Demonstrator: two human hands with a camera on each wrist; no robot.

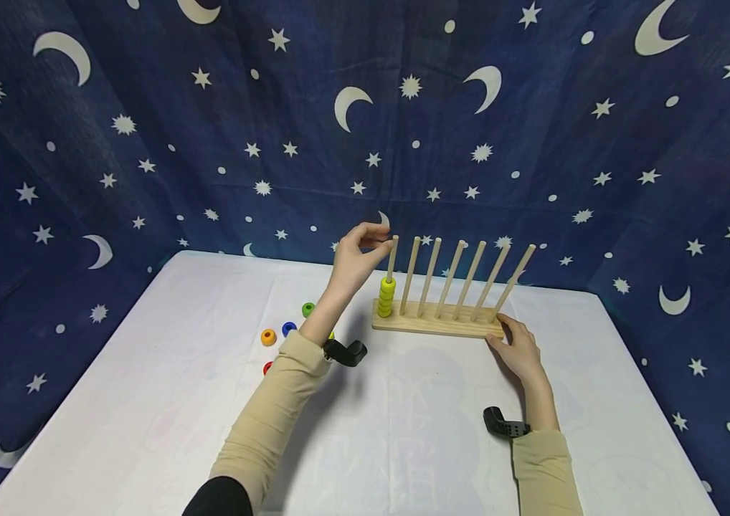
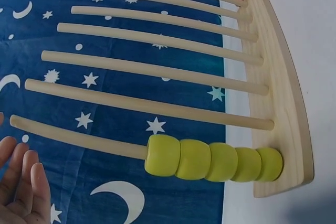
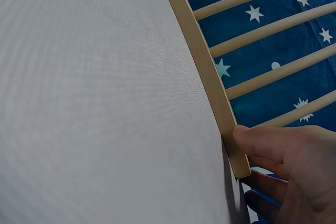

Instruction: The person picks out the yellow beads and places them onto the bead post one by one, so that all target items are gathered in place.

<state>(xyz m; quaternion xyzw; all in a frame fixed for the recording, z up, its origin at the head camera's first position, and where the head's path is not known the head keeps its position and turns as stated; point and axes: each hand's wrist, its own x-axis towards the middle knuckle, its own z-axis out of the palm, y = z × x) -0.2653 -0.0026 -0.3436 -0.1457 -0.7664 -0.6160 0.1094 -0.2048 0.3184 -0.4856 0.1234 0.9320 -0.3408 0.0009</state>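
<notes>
A wooden peg rack stands on the white table, with several upright pegs along its base. On its leftmost peg sits a stack of yellow beads, also close up in the left wrist view as yellow beads. My left hand is at the top of that peg, fingers apart and nothing visible between them; in the left wrist view the fingers are just beside the peg's tip. With thumb and fingers my right hand grips the right end of the base, as the right wrist view shows too.
Left of the rack lie loose beads: green, blue, orange and red. A yellow one is mostly hidden by my left forearm. Behind the table hangs a dark blue cloth with moons and stars.
</notes>
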